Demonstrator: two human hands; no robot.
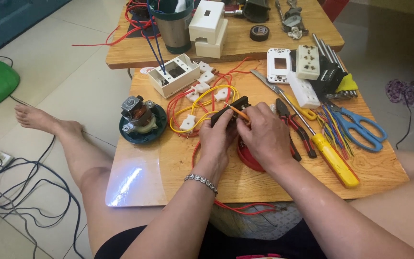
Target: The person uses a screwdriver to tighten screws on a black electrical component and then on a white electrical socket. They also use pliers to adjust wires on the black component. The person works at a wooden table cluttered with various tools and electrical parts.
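Observation:
My left hand grips a small black electrical part over a low wooden board. My right hand is closed next to it, pinching a thin orange-handled tool whose tip touches the black part. Red and yellow wires with small white connectors loop just beyond my hands. A red round object lies partly hidden under my right hand.
Right of my hands lie a yellow-handled screwdriver, red pliers, blue scissors and white sockets. A small motor stands on the board's left. A white box, tape roll and cup lie farther back. Cables cover the floor at left.

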